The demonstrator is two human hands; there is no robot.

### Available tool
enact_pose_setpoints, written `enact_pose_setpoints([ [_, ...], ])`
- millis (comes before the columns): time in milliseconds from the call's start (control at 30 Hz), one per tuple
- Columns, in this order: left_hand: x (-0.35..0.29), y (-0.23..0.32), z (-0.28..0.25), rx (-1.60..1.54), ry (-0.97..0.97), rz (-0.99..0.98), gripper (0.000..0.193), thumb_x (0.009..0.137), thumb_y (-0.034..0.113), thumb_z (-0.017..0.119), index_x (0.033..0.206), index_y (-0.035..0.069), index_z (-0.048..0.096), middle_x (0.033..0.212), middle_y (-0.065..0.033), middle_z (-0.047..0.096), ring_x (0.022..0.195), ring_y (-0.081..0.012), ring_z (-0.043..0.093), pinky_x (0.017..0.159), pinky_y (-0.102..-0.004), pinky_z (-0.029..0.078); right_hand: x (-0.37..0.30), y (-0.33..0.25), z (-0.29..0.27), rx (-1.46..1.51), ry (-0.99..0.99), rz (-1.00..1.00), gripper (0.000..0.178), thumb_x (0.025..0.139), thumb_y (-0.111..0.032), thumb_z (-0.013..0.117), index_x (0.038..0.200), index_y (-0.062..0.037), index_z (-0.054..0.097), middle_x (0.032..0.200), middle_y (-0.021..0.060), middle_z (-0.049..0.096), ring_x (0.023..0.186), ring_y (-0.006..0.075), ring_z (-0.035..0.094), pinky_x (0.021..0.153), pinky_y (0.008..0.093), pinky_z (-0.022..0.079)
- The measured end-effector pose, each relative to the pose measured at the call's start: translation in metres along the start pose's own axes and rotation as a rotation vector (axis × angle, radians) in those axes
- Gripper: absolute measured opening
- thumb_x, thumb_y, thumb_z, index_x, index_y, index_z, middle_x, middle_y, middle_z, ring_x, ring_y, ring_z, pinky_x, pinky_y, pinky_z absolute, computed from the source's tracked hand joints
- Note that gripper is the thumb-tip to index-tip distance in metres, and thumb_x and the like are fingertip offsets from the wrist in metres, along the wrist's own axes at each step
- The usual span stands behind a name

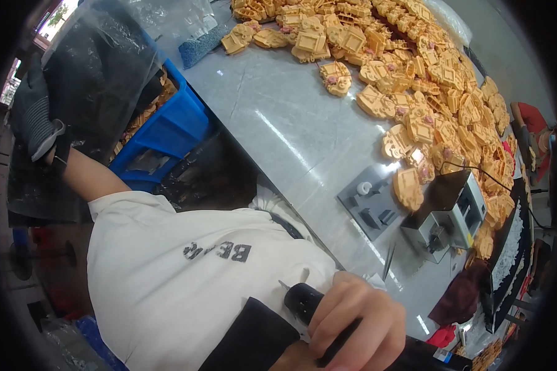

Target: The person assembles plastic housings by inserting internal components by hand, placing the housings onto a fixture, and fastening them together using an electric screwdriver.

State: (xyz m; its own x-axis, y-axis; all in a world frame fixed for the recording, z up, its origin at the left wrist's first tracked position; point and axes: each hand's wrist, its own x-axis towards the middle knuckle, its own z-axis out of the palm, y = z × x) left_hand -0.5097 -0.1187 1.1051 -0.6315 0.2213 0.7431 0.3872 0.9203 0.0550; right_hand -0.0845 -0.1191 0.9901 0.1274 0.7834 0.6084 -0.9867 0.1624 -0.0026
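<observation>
I'd point the black power screwdriver (pixel 303 301), gripped in the curled right hand (pixel 360 318), clear of the white shirt (pixel 167 278) while the gloved left hand (pixel 36 117), its hold unreadable, is at the plastic bag (pixel 99 74).

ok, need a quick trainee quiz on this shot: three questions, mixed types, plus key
1. True or false: the left hand is bare.

2. What does the right hand hold? A) a tan part; B) a black tool with a metal tip; C) a red cloth.

3. Fill in: the bin beside the grey table is ____.

Key: 1. False, it wears a grey glove. 2. B. 3. Blue.
</observation>
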Motion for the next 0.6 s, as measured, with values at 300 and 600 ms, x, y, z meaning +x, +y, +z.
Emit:
enact_pose_setpoints([
  [300, 0.005, -0.026, 0.016, 0.007, 0.126, 0.589, 0.033, 0.093, 0.034, 0.044, 0.114, 0.011, 0.054, 0.098, -0.0078, 0.062, 0.086, -0.0193, 0.062, 0.079, -0.0273, 0.046, 0.045, -0.01, -0.032, -0.001, -0.616, 0.421, 0.013, 0.08, 0.002, 0.053, 0.068, -0.0026, 0.055, 0.096, 0.0181, 0.063, 0.046, 0.0187, 0.051, 0.04, 0.022, 0.041],
  [600, -0.037, 0.011, 0.006, -0.045, 0.241, 0.515, 0.05, 0.084, 0.055, 0.05, 0.11, 0.014, 0.061, 0.089, -0.0057, 0.066, 0.078, -0.0183, 0.064, 0.068, -0.0298, 0.049, 0.056, -0.019, -0.048, -0.11, -0.754, 0.367, 0.016, 0.082, -0.001, 0.053, 0.066, -0.0044, 0.054, 0.099, 0.0121, 0.063, 0.05, 0.0232, 0.053, 0.045, 0.0264, 0.044],
])
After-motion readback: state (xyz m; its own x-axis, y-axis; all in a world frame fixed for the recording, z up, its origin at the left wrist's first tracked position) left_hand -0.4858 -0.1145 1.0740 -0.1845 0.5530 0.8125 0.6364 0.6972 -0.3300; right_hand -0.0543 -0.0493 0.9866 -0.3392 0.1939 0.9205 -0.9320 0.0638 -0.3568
